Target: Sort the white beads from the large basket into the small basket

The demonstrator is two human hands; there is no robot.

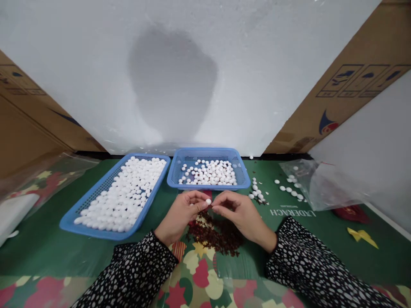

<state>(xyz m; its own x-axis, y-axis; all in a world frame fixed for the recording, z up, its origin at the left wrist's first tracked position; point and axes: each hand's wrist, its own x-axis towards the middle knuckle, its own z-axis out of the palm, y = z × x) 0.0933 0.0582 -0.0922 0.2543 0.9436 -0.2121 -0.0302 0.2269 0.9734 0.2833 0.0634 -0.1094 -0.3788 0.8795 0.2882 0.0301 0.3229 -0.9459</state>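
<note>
My left hand (180, 214) is closed in a pinch, with a small white ball (208, 201) between thumb and fingertips. Touching or almost touching that ball are the pinched fingertips of my right hand (239, 210); what they hold is too small to make out. Beneath both hands lies a loose pile of dark reddish-brown bits (221, 240). Just beyond the hands is a blue perforated basket (208, 186), partly filled with white balls. To the left, a longer blue basket (96, 233) is heaped with similar white balls.
Loose white balls (256, 188) lie right of the baskets. Others sit beside a clear plastic bag (327, 188). A yellow scrap (362, 236) is at far right, a white object (17, 211) at far left. A white panel (173, 77) and cardboard (359, 85) stand behind the green covering.
</note>
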